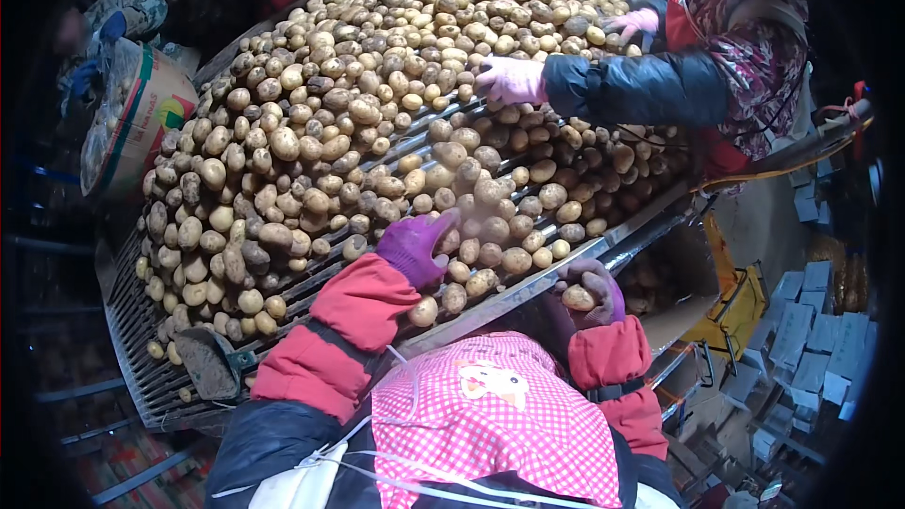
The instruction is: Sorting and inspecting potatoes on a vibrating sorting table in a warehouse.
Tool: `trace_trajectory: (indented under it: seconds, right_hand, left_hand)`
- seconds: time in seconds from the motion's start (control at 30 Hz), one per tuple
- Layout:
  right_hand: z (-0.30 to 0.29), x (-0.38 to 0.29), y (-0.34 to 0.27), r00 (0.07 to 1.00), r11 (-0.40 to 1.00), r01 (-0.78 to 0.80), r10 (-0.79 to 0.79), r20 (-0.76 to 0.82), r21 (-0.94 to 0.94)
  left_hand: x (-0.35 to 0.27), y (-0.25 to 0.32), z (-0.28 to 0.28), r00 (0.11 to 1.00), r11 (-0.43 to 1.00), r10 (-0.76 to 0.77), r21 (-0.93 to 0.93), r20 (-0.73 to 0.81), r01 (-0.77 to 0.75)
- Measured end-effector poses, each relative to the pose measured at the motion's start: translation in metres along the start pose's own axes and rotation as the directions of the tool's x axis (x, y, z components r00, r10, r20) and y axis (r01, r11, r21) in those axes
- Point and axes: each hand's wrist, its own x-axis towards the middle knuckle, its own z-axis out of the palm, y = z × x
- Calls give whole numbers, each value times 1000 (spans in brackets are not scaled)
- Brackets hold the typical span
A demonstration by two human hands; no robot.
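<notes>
Potatoes (318, 127) lie heaped over a slatted metal sorting table (311, 297). My left hand (417, 249), in a purple glove, reaches over the near side of the table. Its thumb and fingers are spread beside several potatoes (484, 254), and I see nothing gripped in it. Just outside the table's near metal edge (523, 290), my right hand (601, 293) wears a dirt-stained purple glove. Its fingers curl around one pale potato (578, 297). Red sleeve covers and a pink checked apron (488, 410) are on my body.
A co-worker's pink-gloved hand (512, 80) touches potatoes across from me; other people stand around the table. A metal scoop (207, 364) lies at the left corner. A carton (679, 276) with potatoes sits below on the right, near a yellow crate (735, 311). A banana carton (141, 120) stands left.
</notes>
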Motion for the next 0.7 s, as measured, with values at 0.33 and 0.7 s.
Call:
trace_trajectory:
  seconds: [0.33,0.7]
  right_hand:
    - [-38,-4,-48,671,-109,-139,-741,-12,-984]
    - [20,14,33,995,975,-101,100,-13,-197]
  left_hand:
    - [-10,8,-2,981,926,-164,-326,105,190]
    - [-43,42,0,940,772,126,-564,-317,-294]
